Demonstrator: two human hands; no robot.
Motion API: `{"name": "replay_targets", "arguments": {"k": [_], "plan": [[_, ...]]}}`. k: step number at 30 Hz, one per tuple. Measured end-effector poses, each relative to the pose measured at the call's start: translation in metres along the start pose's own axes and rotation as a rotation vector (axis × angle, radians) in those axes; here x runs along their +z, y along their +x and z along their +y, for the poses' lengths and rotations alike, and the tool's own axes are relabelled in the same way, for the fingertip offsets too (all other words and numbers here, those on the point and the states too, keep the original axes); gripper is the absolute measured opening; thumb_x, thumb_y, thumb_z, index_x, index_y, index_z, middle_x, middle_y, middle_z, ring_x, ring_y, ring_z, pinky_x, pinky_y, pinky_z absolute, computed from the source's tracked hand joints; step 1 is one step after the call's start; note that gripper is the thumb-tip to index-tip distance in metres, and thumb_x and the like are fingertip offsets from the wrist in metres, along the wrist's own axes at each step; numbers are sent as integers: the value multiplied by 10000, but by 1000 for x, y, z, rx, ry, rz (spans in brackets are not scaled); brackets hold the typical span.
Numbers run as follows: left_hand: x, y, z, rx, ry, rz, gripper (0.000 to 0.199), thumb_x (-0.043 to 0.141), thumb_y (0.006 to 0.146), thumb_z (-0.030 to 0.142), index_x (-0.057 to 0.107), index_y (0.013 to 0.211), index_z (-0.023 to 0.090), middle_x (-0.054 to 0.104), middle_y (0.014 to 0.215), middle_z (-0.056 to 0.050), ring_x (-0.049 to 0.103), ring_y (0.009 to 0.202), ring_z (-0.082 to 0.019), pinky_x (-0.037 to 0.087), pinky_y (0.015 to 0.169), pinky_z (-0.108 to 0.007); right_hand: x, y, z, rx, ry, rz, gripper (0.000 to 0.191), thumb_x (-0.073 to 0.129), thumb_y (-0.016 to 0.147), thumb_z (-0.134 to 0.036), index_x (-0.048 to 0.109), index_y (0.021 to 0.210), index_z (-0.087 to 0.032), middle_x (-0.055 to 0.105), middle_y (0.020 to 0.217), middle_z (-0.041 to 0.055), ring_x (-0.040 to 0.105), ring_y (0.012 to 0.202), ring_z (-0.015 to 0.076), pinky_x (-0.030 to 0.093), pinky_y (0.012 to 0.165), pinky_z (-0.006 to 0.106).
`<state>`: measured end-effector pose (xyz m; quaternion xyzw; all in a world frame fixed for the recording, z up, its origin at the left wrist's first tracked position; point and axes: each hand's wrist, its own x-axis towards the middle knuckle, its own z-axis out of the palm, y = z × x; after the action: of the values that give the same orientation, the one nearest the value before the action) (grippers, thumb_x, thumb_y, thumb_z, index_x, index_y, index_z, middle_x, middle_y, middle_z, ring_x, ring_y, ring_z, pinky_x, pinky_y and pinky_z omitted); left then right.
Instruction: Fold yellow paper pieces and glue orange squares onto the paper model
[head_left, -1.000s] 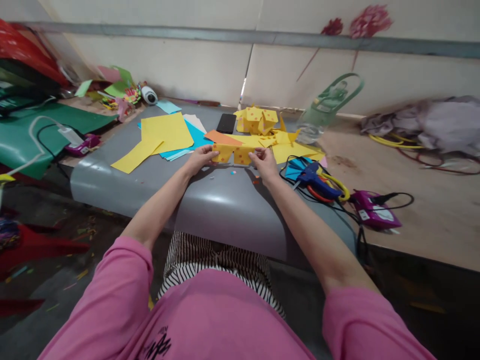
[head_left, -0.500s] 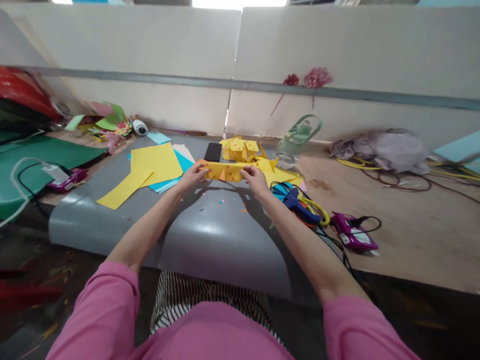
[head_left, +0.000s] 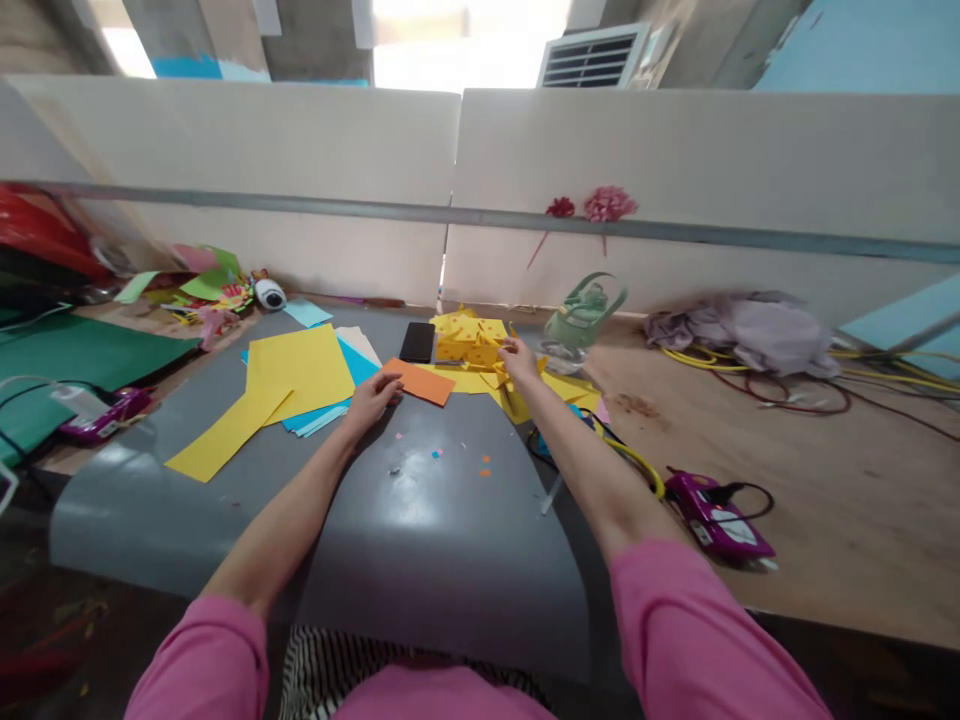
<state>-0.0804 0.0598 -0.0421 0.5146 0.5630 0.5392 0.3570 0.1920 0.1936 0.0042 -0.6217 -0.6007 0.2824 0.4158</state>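
- Seeing tiny orange paper scraps (head_left: 485,473) lying on the smooth grey plastic sheet (head_left: 420,590).
- Resting the left hand (head_left: 373,397) by the flat orange rectangular paper (head_left: 422,383), fingers curling loosely at its left end; not showing whether pinching it.
- Reaching the right hand (head_left: 523,362) to the yellow folded-paper pieces with orange dots (head_left: 471,340), fingertips bunching narrowly; not showing clearly what, if anything, is between them.
- No longer stretching a dotted yellow strip between both hands; now working them apart, leaving the strip indistinguishable among the yellow papers.
- Seeing the black rectangular phone (head_left: 417,342) lying left of the dotted pieces, and the translucent green handled bottle (head_left: 576,325) standing to their right.
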Motion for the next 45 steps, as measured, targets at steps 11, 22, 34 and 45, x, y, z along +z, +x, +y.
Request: {"name": "replay_targets", "arguments": {"k": [11, 22, 34, 45], "plan": [[-52, 8, 33, 115, 462, 321, 334, 436, 927, 207, 704, 1120, 161, 772, 1131, -100, 711, 1054, -201, 517, 974, -328, 8, -66, -14, -387, -352, -377, 184, 678, 906, -332, 772, 1001, -205, 767, 949, 47, 697, 877, 210, 542, 834, 340], [-123, -17, 32, -75, 1025, 104, 271, 739, 786, 255, 742, 1051, 200, 761, 1145, -121, 670, 1154, -323, 491, 1021, -401, 3, -70, -18, -595, -709, -394, 342, 545, 945, -280, 765, 1174, -156, 719, 1180, 202, 631, 1140, 360, 468, 1029, 505], [-87, -13, 28, -67, 1188, -82, 260, 530, 1015, 336, 695, 1103, 155, 697, 1175, -134, 667, 1079, -250, 529, 944, -428, 21, -122, -33, -760, -495, -598, 372, 513, 952, -408, 776, 1146, -229, 792, 1066, 105, 731, 959, 272, 569, 862, 402], [-76, 0, 27, -11, 1136, 35, 285, 440, 973, 220, 716, 1029, 179, 722, 1135, -157, 664, 1077, -290, 482, 849, -354, 5, -159, -35, -690, -349, -635, 386, 492, 966, -420, 762, 1145, -210, 792, 1117, 100, 743, 987, 247, 584, 841, 368]]}}
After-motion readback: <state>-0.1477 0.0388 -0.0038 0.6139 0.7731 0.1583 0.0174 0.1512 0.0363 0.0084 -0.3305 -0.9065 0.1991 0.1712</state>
